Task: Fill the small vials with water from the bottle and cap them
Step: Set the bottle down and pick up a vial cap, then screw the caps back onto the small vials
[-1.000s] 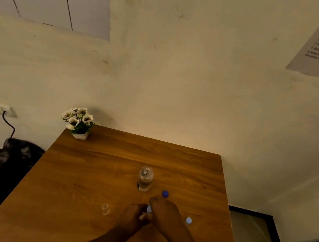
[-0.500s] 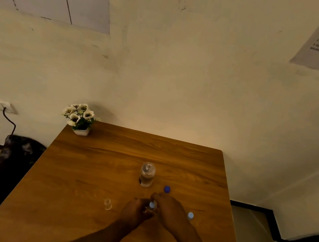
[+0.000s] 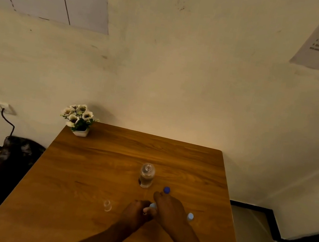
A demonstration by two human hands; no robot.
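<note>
An uncapped clear bottle (image 3: 146,175), part full, stands mid-table. Its dark blue cap (image 3: 166,189) lies just to its right. My left hand (image 3: 134,213) is closed around a small vial, mostly hidden in the fist. My right hand (image 3: 169,209) meets it from the right, fingers on the vial's light blue cap (image 3: 153,205). An open, uncapped vial (image 3: 107,205) stands to the left of my hands. A vial with a light blue cap (image 3: 190,216) stands just to the right of my right wrist.
The wooden table (image 3: 93,173) sits against a wall. A small white pot of flowers (image 3: 79,119) stands on its far left corner. A dark bag (image 3: 4,172) lies on the floor to the left, under a wall socket with a cable.
My hands stay together on the vial and its cap, with only a slight shift of the fingers. The camera view has drifted a little; the other things have not moved.
</note>
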